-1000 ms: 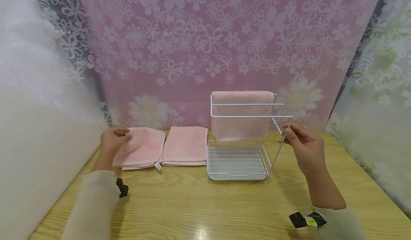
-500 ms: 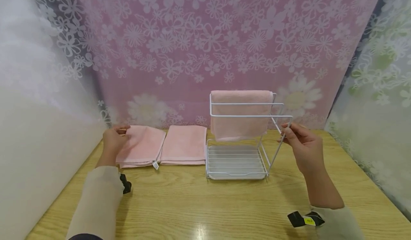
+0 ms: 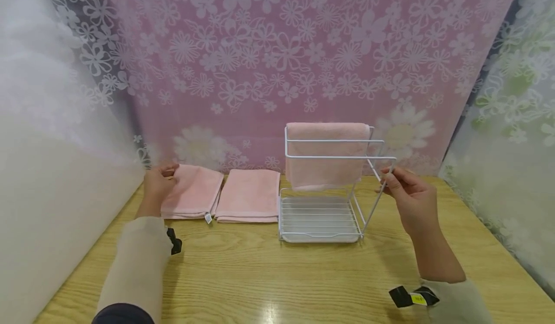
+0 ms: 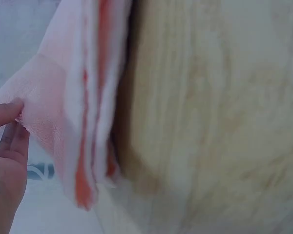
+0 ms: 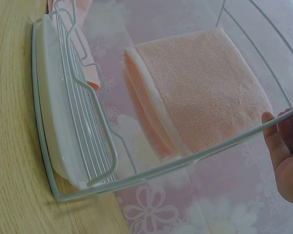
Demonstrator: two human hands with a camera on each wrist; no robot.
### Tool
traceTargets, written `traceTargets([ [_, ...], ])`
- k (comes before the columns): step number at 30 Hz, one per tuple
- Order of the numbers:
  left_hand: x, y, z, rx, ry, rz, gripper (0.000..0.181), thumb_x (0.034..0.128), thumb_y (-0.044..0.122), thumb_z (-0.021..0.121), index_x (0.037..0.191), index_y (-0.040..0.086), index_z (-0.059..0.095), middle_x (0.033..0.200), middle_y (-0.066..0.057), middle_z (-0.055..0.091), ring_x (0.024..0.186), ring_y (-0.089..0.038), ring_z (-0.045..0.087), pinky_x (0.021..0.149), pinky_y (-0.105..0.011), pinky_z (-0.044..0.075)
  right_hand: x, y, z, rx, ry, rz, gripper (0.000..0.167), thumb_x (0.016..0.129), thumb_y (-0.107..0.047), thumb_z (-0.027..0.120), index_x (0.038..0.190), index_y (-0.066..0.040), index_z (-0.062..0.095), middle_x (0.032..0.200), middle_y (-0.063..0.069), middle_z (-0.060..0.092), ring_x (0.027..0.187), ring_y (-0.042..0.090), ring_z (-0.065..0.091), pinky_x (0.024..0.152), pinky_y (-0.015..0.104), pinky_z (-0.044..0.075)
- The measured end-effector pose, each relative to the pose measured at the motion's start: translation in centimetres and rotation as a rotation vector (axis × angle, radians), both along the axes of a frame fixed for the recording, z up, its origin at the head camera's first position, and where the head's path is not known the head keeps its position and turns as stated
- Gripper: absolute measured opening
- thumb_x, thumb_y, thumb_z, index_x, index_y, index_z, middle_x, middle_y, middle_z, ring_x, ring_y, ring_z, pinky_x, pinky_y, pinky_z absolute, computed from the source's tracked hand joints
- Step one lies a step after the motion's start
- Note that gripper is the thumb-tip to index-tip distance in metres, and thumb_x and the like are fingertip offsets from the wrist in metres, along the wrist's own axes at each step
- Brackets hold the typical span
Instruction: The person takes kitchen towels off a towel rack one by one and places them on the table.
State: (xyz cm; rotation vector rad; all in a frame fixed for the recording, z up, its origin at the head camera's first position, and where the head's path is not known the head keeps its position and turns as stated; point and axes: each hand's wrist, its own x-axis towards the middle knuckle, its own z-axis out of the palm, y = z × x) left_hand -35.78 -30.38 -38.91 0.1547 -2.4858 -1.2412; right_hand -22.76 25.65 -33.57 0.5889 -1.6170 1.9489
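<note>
My left hand pinches the far left corner of a folded pink towel between thumb and fingers. In the left wrist view that towel shows its layered edges, its pinched corner drawn out to a point. With my right hand I hold the right upright of a white wire rack. Over the rack's rearmost bar hangs one pink towel, seen large in the right wrist view. Another folded pink towel lies flat between the left towel and the rack.
A white tray sits under the wire grid at the rack's base. Everything stands on a wood-grain table. A pink flowered backdrop rises behind, a pale panel at left and a flowered sheet at right.
My left hand has moved slightly right and away from me, and the left towel has shifted with it. The right hand keeps its grip on the rack, which stays in place.
</note>
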Motion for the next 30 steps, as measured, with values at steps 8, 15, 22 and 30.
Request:
traceTargets([
  [8,-0.3,-0.6,-2.3,-0.004,0.017,-0.047,0.066,0.0819,-0.008,0.071,0.143,0.002,0.048,0.145,-0.021,0.045,0.125,-0.040,0.050,0.091,-0.046,0.051,0.1,0.1,-0.1,0.025,-0.004,0.010,0.025,0.096,0.004,0.056,0.117,0.015,0.063,0.103,0.004,0.068,0.085,0.013,0.064,0.075,0.025,0.056],
  [15,0.5,-0.9,-2.5,-0.038,-0.051,-0.037,0.077,0.0761,-0.002,0.080,0.144,0.000,0.045,0.152,-0.021,0.035,0.137,-0.046,0.030,0.103,-0.058,0.036,0.0,0.2,-0.1,0.021,-0.010,0.003,0.024,0.096,0.004,0.056,0.116,0.015,0.064,0.102,0.004,0.069,0.084,0.014,0.065,0.074,0.025,0.056],
  [22,1.3,-0.8,-2.3,-0.164,-0.151,-0.093,0.079,0.0761,0.014,0.084,0.144,0.003,0.046,0.151,-0.028,0.031,0.135,-0.050,0.027,0.105,-0.062,0.030,0.0,0.3,0.0,0.029,-0.019,-0.016,0.024,0.096,0.003,0.057,0.116,0.013,0.065,0.101,0.004,0.068,0.084,0.012,0.065,0.075,0.024,0.055],
  [30,2.3,-0.6,-2.3,-0.232,-0.119,-0.189,0.077,0.0741,0.016,0.086,0.140,0.000,0.050,0.147,-0.029,0.038,0.134,-0.050,0.030,0.105,-0.064,0.029,0.2,0.0,0.1,0.013,-0.027,-0.019,0.023,0.096,0.003,0.057,0.114,0.012,0.066,0.102,0.005,0.069,0.084,0.014,0.065,0.075,0.025,0.056],
])
